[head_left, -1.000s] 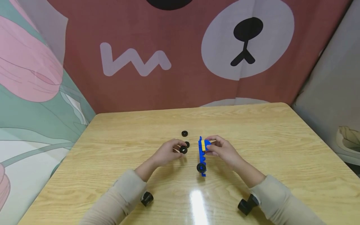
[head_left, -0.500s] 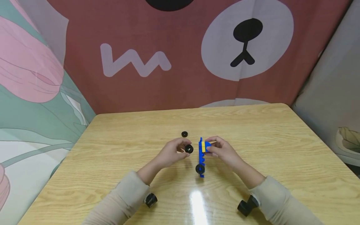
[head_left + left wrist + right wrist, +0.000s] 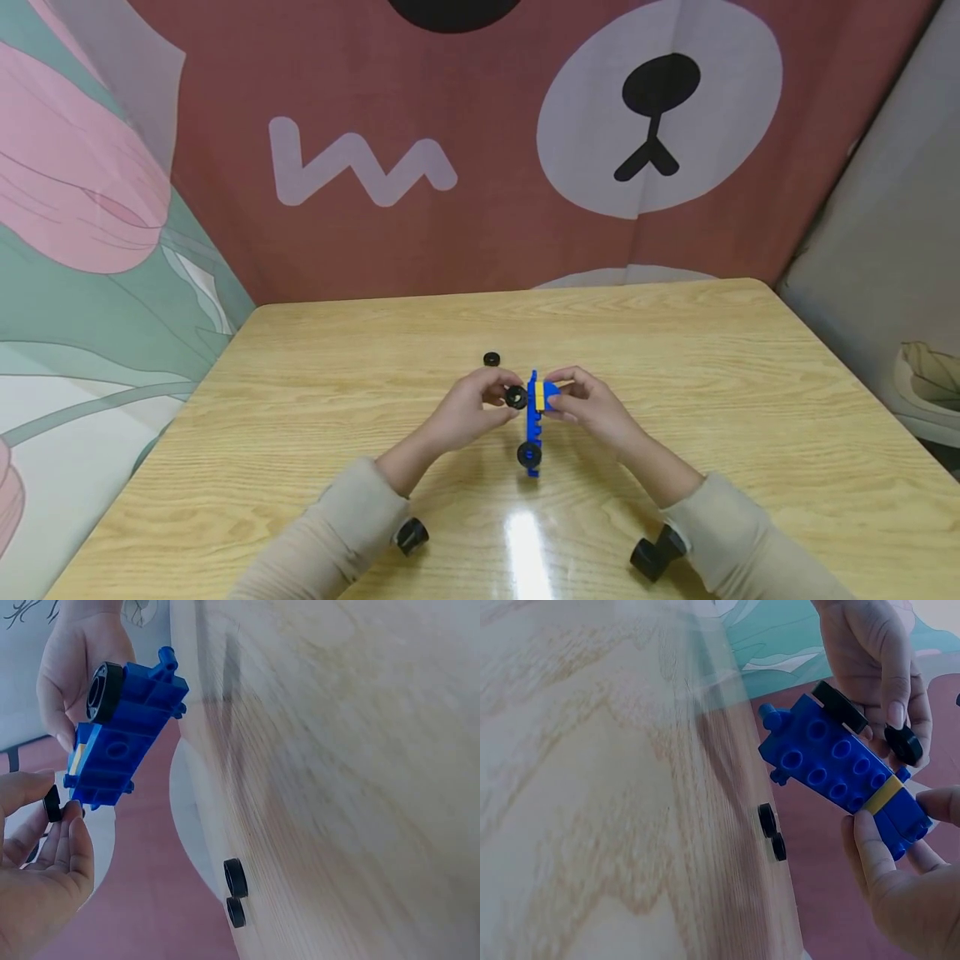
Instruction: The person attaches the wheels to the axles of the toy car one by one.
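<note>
In the head view my left hand (image 3: 467,414) pinches a black toy wheel (image 3: 904,744) between thumb and fingers, right beside the front part of a blue toy car body (image 3: 533,429). My right hand (image 3: 596,408) grips that body by its blue end block, next to a yellow piece (image 3: 539,396). The body is tipped on its side above the table, its studs facing right. One black wheel (image 3: 109,693) is fitted near its other end, and a bare blue axle stub (image 3: 71,781) sticks out close to my left fingertips.
Two loose black wheels, a nearer wheel (image 3: 235,878) and a second wheel (image 3: 236,912), rest on the wooden table (image 3: 337,358); the left hand hides one in the head view. Behind the table hangs a printed bear curtain (image 3: 465,242). Black wrist cameras sit under both sleeves.
My left hand has moved right with its wheel, from over the loose wheels up to the car body. The right hand and the body have shifted slightly left.
</note>
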A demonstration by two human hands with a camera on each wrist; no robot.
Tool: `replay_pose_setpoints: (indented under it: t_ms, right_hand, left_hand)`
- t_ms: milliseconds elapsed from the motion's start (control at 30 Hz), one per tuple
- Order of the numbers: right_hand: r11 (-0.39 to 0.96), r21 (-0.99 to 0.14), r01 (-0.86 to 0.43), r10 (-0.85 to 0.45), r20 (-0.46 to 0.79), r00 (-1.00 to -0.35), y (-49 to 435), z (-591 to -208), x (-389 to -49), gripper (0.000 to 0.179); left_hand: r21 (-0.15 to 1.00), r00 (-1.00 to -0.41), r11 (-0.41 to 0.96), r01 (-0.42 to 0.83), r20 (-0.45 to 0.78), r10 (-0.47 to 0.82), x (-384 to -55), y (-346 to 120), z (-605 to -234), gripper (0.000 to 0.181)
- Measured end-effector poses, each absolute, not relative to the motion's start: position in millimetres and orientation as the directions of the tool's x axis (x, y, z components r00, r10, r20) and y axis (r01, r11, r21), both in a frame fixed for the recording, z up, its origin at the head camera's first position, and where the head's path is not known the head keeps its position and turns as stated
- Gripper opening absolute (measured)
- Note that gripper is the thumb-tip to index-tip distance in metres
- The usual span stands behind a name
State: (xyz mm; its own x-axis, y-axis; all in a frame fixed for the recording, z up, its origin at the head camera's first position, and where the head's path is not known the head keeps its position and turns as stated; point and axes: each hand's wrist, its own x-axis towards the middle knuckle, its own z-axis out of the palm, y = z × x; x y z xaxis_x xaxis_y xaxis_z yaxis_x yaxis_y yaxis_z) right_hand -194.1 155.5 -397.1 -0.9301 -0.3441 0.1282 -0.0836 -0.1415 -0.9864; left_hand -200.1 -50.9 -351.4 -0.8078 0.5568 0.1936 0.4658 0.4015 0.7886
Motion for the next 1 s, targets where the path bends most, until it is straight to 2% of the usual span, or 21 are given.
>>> replay_pose_setpoints:
  t_ms: [200,433,633,767,1000]
  right_hand:
    - [-0.102,-0.995,-0.011,-0.288,0.04,-0.957,149,-381,-185,0.041]
    - [-0.137,-0.988,-0.076,-0.331,0.118,-0.936,153,-395,-189,0.033]
    - [-0.094,-0.996,0.01,-0.288,0.018,-0.957,148,-383,-184,0.041]
    - [-0.102,-0.994,0.034,-0.286,-0.003,-0.958,147,-380,-183,0.036]
    - [-0.111,-0.993,0.035,-0.292,-0.001,-0.957,147,-379,-182,0.035]
  left_hand:
    - [0.797,-0.803,0.382,0.468,0.203,0.561,-199,-46,-351,0.031]
    - [0.833,-0.818,0.37,0.411,0.159,0.552,-199,-42,-353,0.032]
    - [0.842,-0.827,0.377,0.386,0.134,0.546,-187,-39,-337,0.031]
    - [0.848,-0.817,0.356,0.394,0.146,0.558,-180,-38,-325,0.03]
    - [0.831,-0.814,0.371,0.414,0.156,0.56,-196,-38,-351,0.032]
